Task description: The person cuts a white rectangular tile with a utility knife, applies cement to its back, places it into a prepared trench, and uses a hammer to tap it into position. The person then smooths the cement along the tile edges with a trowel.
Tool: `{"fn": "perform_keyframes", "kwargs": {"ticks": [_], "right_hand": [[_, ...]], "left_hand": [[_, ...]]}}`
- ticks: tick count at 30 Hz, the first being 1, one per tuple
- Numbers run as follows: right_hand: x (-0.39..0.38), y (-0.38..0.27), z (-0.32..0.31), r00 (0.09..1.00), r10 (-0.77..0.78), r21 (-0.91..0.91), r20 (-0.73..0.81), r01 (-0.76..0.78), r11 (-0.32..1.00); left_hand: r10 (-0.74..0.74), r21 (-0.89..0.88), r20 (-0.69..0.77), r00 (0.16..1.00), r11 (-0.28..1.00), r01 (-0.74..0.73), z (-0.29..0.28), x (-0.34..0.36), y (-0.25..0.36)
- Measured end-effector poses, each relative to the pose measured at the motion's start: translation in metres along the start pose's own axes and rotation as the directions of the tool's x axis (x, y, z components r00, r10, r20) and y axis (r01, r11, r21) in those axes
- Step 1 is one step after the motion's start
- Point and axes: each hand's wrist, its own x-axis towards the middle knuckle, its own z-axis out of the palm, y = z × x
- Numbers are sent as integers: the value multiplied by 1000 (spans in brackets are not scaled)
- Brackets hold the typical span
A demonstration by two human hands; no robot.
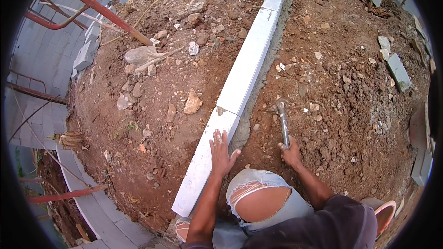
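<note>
A row of long white blocks runs from near my knees toward the far edge of the view. My left hand [222, 156] lies flat on the nearest block [193, 180], fingers stretched and thumb out to the right. This block's far end meets the following block [247, 67] at a thin joint. Grey mortar [243, 131] lines the right side of the row. To the right of it, my right hand [291, 153] grips a hammer [284, 122] by its handle. The hammer's head is over the soil, apart from the blocks.
Brown soil with stones lies on both sides. A red metal frame [99, 7] stands at the far left, near a plastic bag [140, 55] and loose blocks [86, 55]. At right are a block piece [399, 71] and a bucket [418, 127]; another bucket [385, 214] is beside me.
</note>
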Motion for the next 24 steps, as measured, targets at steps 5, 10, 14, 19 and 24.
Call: {"fn": "perform_keyframes", "kwargs": {"ticks": [5, 10, 14, 19, 24], "right_hand": [[-19, 19, -23, 988, -132, -37, -83, 129, 991], [-1, 20, -94, 857, -247, -122, -452, 215, 969], [-6, 12, -159, 688, -207, -189, -696, 102, 977], [-84, -28, -191, 700, -228, -526, -677, -242, 815], [-171, -43, -170, 960, -162, -736, -229, -61, 675]], "left_hand": [[-42, 75, 101, 994, 997, 35, -53, -130, -22], [-479, 140, -160, 863, 855, 500, -161, -214, -102], [-446, 101, -294, 845, 865, 492, -238, -265, -163], [-469, 175, -181, 864, 849, 498, -304, -302, -183], [-502, 185, 85, 861, 857, 481, -315, -310, -151]]}}
